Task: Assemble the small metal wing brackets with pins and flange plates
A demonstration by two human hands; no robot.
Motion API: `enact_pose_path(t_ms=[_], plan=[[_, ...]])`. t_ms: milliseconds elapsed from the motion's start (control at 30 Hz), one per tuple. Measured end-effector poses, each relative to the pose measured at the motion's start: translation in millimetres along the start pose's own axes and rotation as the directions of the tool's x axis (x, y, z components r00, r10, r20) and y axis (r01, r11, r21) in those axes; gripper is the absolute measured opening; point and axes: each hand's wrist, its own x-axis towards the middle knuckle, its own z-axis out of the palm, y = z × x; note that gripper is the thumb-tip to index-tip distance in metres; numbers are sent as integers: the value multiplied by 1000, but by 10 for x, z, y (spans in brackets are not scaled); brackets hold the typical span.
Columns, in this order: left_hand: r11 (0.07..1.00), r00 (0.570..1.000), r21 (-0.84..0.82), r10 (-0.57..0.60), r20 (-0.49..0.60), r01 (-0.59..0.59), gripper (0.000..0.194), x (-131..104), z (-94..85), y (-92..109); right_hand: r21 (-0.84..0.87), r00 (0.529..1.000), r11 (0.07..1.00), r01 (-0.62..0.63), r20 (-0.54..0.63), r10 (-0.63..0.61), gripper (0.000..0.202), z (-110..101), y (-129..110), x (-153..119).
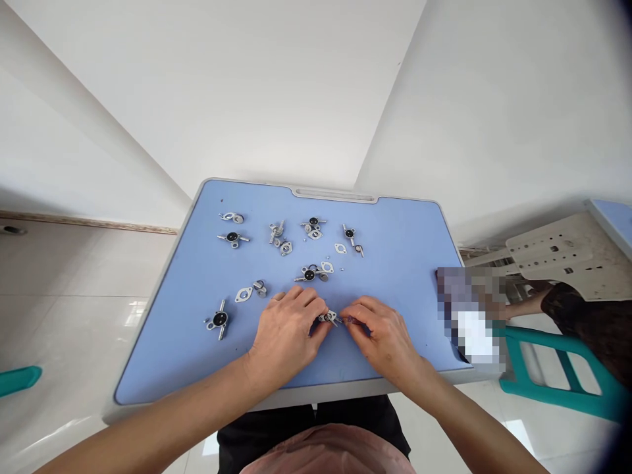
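A small silver metal fitting with a dark round centre and a thin projecting stem [329, 318] lies low over the blue tabletop, pinched between the fingertips of both hands. The left hand [289, 332] grips its left end, fingers curled over it, and the right hand [382, 336] meets its right end, where the stem points. Most of its body is hidden by the fingers.

One head-worn camera looks forward and down, close over the blue desk [197, 342].
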Motion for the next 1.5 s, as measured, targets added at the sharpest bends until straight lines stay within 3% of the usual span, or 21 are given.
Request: enact_pose_path(t_ms=[133,267,667,800,967,1167,1333,1500], plan=[[1000,1000,-1,7,7,-7,5,-8,9,-17,99,996,993,-63,62,57,19,-28,-8,89],[1000,1000,9,11,-3,-11,5,-22,23,-42,57,990,992,-115,89,109,18,-20,-13,139],[997,999,58,44,10,-44,9,-32,28,-59,-154,977,979,135,188,-105,9,-181,-116,320],[999,999,35,33,11,-34,7,-30,25,-91,-150,978,984,95,201,-64,12,-192,-145,348],[993,998,-104,61,22,-58,25,-35,-39,-184,-124,982,992,32,190,-8,14,-152,-119,296],[982,995,-157,97,-30,-100,5,-73,-35,-217,-119,984,993,8,178,14,15,-111,-121,242],[982,991,-145,107,-85,-119,14,-109,6,-190,-126,978,991,-45,195,70,15,-70,-167,223],[977,999,-212,36,37,-28,14,-63,-51,-171,-130,977,988,-86,184,109,16,-41,-196,199]])
